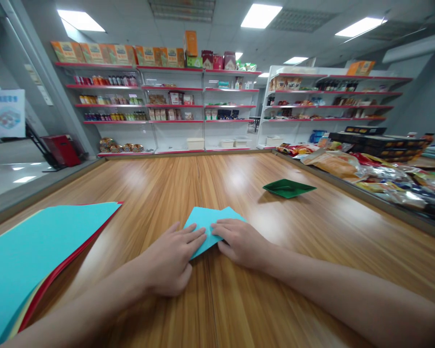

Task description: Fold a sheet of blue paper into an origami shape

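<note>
A light blue sheet of paper (pixel 203 221), folded into a pointed shape, lies on the wooden table in front of me. My left hand (pixel 172 258) rests on its left part, fingers stretched out and pressing flat. On the right edge, my right hand (pixel 242 239) has its fingers bent over the paper and its thumb at the lower edge, closed on it. Part of the paper is hidden beneath the fingers. Farther off to the right stands a dark green folded paper piece (pixel 289 188), touched by neither hand.
A stack of coloured paper sheets (pixel 47 241), light blue on top with red beneath, lies at the left. Packaged snacks (pixel 348 166) and black boxes (pixel 377 142) crowd the right, past the table's raised edge. Stocked shelves (pixel 174 104) line the back.
</note>
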A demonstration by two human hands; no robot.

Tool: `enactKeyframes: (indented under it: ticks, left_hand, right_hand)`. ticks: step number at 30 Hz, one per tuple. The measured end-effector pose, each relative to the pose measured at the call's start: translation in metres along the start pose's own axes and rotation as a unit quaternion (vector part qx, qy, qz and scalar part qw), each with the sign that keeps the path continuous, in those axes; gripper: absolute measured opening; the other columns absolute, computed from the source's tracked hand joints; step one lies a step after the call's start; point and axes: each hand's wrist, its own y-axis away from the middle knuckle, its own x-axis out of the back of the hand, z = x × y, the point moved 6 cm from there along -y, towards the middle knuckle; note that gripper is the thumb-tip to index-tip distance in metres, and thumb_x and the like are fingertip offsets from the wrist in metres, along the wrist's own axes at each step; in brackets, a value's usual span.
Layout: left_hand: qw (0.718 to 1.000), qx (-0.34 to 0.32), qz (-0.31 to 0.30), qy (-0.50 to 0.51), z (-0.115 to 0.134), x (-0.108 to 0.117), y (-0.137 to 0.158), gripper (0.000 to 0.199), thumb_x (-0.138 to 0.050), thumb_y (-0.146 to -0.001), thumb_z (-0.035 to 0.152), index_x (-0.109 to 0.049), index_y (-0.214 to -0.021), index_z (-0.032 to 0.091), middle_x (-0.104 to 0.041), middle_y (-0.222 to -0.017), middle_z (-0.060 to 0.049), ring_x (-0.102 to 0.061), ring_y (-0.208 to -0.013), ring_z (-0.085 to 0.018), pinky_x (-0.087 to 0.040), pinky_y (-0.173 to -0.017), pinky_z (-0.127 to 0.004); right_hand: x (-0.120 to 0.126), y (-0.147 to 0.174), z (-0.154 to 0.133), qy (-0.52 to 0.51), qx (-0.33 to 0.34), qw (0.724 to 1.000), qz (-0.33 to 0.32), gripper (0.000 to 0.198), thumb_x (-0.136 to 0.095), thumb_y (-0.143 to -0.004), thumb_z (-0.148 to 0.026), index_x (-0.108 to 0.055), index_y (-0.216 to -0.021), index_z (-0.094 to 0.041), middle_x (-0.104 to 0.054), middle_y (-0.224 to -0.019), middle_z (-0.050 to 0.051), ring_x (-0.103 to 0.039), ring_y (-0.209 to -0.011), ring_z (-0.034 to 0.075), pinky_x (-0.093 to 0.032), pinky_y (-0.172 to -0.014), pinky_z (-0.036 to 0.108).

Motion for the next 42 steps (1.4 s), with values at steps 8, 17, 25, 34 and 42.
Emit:
enactKeyframes:
  ticks: [8, 17, 25, 34, 42]
  left_hand:
    - [0.998, 0.056, -0.009, -0.027, -0.009, -0.017, -0.006, 0.056, -0.039, -0.078, 0.004, -0.044, -0.134, 0.007, -0.044, -0.139, -0.019, -0.04, -0.13, -0.031, -0.034, -0.105, -0.048]
    - [0.992, 0.087, -0.043, 0.081, -0.042, 0.012, 0.008, 0.039, -0.045, -0.076, 0.01, -0.065, -0.107, 0.022, -0.069, -0.084, -0.008, -0.065, -0.077, -0.022, -0.045, -0.069, -0.029]
    - [0.995, 0.084, -0.036, -0.033, -0.028, 0.021, 0.005, 0.025, -0.045, -0.085, 0.025, -0.069, -0.081, 0.019, -0.064, -0.066, -0.009, -0.059, -0.058, -0.021, -0.034, -0.053, -0.027]
    - [0.995, 0.025, -0.024, 0.095, -0.019, 0.03, 0.006, 0.031, -0.051, -0.085, 0.028, -0.057, -0.057, 0.017, -0.042, -0.048, 0.003, -0.035, -0.046, -0.01, -0.022, -0.048, -0.025]
    - [0.926, 0.059, -0.07, 0.366, -0.026, 0.001, 0.0, 0.028, -0.052, -0.083, 0.033, -0.05, -0.061, 0.015, -0.031, -0.056, 0.005, -0.03, -0.053, -0.008, -0.023, -0.047, -0.021]
  right_hand:
    - [0.005, 0.0, -0.005, -0.009, 0.033, 0.999, 0.018, 0.019, -0.05, -0.09, -0.02, -0.066, -0.1, -0.018, -0.068, -0.105, 0.008, -0.056, -0.109, 0.025, -0.044, -0.094, 0.041]
    - [0.004, -0.001, -0.005, -0.024, 0.009, 1.0, 0.008, 0.022, -0.047, -0.092, -0.023, -0.065, -0.106, -0.02, -0.067, -0.108, 0.008, -0.058, -0.107, 0.023, -0.04, -0.094, 0.041]
    - [0.003, -0.003, 0.008, -0.139, -0.042, 0.989, 0.041, 0.023, -0.047, -0.092, -0.029, -0.069, -0.09, -0.021, -0.07, -0.081, 0.005, -0.064, -0.075, 0.017, -0.045, -0.07, 0.027]
    - [0.007, 0.0, 0.01, -0.275, -0.103, 0.955, 0.036, 0.025, -0.054, -0.088, -0.035, -0.07, -0.078, -0.017, -0.064, -0.064, 0.001, -0.052, -0.056, 0.011, -0.037, -0.053, 0.023]
    - [0.003, 0.0, 0.016, -0.378, -0.116, 0.918, 0.012, 0.022, -0.062, -0.082, -0.034, -0.071, -0.077, -0.014, -0.066, -0.068, 0.002, -0.057, -0.062, 0.012, -0.042, -0.057, 0.022]
